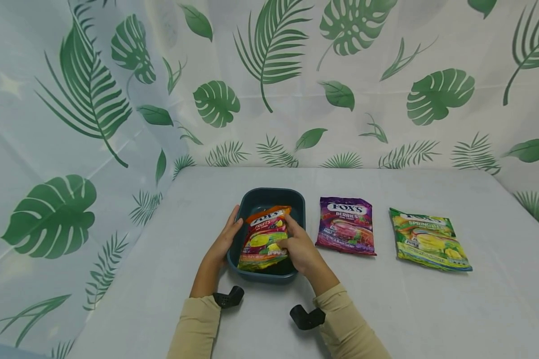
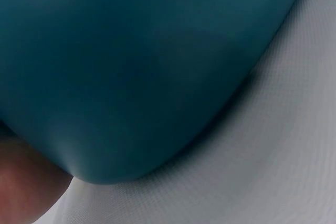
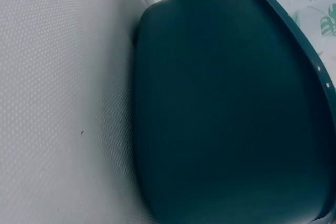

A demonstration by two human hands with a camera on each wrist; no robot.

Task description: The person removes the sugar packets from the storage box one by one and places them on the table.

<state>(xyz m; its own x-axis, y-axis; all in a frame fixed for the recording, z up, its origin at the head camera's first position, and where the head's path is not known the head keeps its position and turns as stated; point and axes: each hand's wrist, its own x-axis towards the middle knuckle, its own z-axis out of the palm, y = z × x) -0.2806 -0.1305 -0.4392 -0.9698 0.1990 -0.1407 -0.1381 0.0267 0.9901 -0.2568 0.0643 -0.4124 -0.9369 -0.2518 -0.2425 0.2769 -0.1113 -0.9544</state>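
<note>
An orange and multicoloured bag of Fox's fruits candy lies tilted inside a dark teal plastic bin. My right hand pinches the bag's right edge, thumb across its front. Along the bin's left side my left hand rests with its fingers extended against the outer wall. The left wrist view is mostly filled by the bin's outside wall, with part of a hand at the lower left corner. From the right wrist, the bin's wall hides the bag and the right hand's fingers.
A purple Fox's berries bag lies flat just right of the bin. Farther right is a green and yellow Fox's bag. All stand on a white-covered table, with a leaf-patterned cloth behind and at the left.
</note>
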